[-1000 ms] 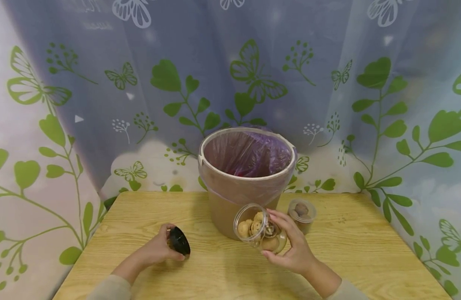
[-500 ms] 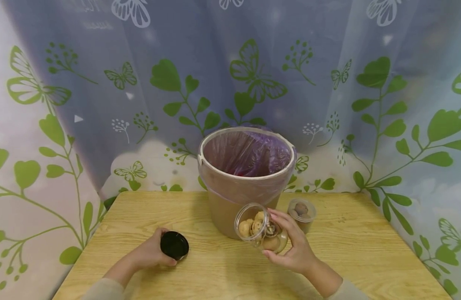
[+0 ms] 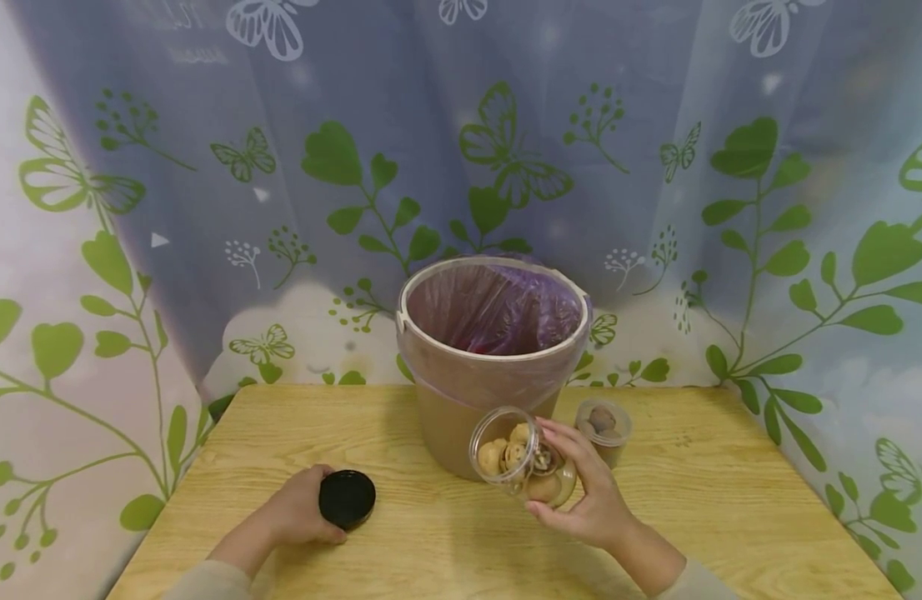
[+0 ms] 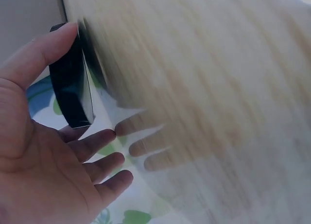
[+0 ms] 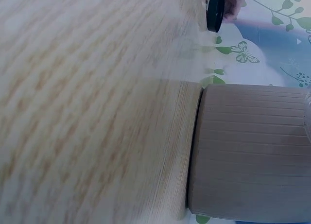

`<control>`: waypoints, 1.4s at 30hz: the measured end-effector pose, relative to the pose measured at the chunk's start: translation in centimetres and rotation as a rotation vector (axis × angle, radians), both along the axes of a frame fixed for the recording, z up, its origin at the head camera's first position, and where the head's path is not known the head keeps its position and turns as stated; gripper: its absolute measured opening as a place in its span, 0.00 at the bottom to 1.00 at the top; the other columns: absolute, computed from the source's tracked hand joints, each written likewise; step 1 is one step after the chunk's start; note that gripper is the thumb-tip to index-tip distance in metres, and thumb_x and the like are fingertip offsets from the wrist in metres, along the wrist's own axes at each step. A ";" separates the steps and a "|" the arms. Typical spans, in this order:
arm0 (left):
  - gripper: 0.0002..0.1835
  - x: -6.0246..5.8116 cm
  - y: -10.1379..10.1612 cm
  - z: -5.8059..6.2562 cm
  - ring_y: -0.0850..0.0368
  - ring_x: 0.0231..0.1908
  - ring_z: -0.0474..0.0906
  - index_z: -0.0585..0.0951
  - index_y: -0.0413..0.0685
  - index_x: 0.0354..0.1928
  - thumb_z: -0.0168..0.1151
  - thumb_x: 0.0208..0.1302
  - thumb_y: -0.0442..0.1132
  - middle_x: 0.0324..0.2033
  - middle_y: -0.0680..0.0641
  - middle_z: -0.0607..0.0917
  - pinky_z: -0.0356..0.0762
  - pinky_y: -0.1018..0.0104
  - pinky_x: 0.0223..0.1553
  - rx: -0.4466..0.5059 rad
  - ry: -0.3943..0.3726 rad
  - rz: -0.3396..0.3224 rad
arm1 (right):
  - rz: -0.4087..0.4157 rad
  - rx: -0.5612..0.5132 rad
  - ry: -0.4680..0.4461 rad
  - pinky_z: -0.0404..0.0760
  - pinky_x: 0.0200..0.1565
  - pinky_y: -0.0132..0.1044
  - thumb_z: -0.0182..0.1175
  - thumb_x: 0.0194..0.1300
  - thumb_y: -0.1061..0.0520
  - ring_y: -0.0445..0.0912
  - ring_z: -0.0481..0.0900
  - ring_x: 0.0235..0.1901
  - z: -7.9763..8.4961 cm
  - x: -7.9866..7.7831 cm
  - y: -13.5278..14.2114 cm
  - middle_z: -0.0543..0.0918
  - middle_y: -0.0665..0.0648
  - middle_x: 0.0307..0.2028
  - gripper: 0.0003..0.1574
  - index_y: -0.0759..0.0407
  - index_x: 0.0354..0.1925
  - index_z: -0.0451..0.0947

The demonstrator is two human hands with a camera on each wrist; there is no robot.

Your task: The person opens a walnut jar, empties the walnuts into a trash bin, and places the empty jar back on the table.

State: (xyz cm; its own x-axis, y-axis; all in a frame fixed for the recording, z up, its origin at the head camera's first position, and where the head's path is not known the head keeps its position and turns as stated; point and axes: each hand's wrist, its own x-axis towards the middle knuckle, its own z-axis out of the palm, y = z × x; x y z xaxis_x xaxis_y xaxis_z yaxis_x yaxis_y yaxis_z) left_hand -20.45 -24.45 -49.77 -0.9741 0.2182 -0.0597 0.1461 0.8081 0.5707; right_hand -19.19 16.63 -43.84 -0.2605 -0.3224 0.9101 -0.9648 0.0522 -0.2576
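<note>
My left hand (image 3: 303, 507) pinches a round black lid (image 3: 347, 499) by its edge, low over the left part of the table. In the left wrist view the thumb and a finger hold the lid (image 4: 72, 83), and the other fingers (image 4: 112, 185) extend loosely past it. My right hand (image 3: 587, 492) grips a clear plastic jar (image 3: 498, 475) with no lid on. The jar tilts with its mouth to the left, in front of the bucket. Walnuts (image 3: 506, 454) lie inside. The right wrist view does not show the right hand.
A brown bucket (image 3: 461, 417) with a white rim and a purple plastic liner (image 3: 539, 304) stands at the table's back. A second clear tub (image 3: 607, 425) with brown round things inside stands to its right. A patterned curtain (image 3: 401, 125) hangs behind the wooden table (image 3: 694, 483).
The lid has turned from nearly edge-on to facing upward, and shifted slightly left with the left hand. The right hand and the jar have barely moved.
</note>
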 end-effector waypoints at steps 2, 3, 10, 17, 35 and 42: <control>0.51 0.0 0.0 -0.1 0.36 0.53 0.76 0.72 0.30 0.59 0.88 0.30 0.44 0.51 0.35 0.80 0.72 0.38 0.55 -0.038 0.011 0.002 | 0.000 0.001 -0.003 0.67 0.66 0.36 0.74 0.59 0.54 0.54 0.68 0.67 0.0 0.0 0.0 0.71 0.76 0.61 0.46 0.83 0.60 0.64; 0.51 0.1 0.0 -0.1 0.36 0.53 0.76 0.73 0.31 0.58 0.88 0.30 0.45 0.51 0.36 0.80 0.72 0.37 0.54 -0.054 0.014 0.006 | -0.001 0.001 -0.005 0.67 0.66 0.36 0.74 0.59 0.54 0.54 0.68 0.67 0.0 0.1 0.0 0.71 0.76 0.61 0.46 0.83 0.60 0.64; 0.47 0.5 0.4 0.3 0.36 0.54 0.74 0.75 0.37 0.56 0.88 0.30 0.46 0.50 0.39 0.80 0.70 0.33 0.52 -0.085 0.004 0.023 | 0.000 0.002 -0.021 0.67 0.66 0.36 0.74 0.58 0.55 0.53 0.68 0.67 0.0 0.1 0.1 0.71 0.75 0.62 0.46 0.82 0.61 0.64; 0.49 0.8 0.5 0.6 0.30 0.62 0.68 0.74 0.36 0.59 0.87 0.32 0.47 0.55 0.38 0.79 0.67 0.31 0.56 -0.082 -0.018 0.019 | -0.015 -0.006 -0.006 0.67 0.66 0.36 0.75 0.57 0.54 0.53 0.69 0.67 0.0 0.1 0.1 0.72 0.75 0.61 0.46 0.82 0.60 0.65; 0.51 0.9 0.5 0.2 0.33 0.58 0.71 0.73 0.38 0.62 0.86 0.36 0.55 0.55 0.40 0.80 0.70 0.33 0.53 -0.106 -0.032 0.047 | -0.006 -0.001 -0.013 0.67 0.66 0.35 0.73 0.60 0.53 0.53 0.68 0.67 0.2 0.0 0.2 0.71 0.75 0.62 0.46 0.82 0.61 0.64; 0.49 0.9 0.4 0.4 0.34 0.57 0.72 0.74 0.40 0.60 0.85 0.35 0.56 0.54 0.40 0.80 0.70 0.33 0.52 -0.104 -0.034 0.056 | -0.002 -0.001 -0.012 0.67 0.66 0.35 0.73 0.60 0.53 0.53 0.67 0.68 0.1 0.0 0.3 0.71 0.74 0.62 0.46 0.82 0.61 0.63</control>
State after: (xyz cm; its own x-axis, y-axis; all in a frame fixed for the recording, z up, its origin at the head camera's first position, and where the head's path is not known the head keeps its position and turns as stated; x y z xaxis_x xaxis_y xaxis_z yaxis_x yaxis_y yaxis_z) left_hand -19.55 -24.01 -49.32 -0.9816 0.1543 -0.1126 0.0808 0.8694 0.4874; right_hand -19.20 16.89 -43.70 -0.2723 -0.3208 0.9071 -0.9615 0.0538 -0.2696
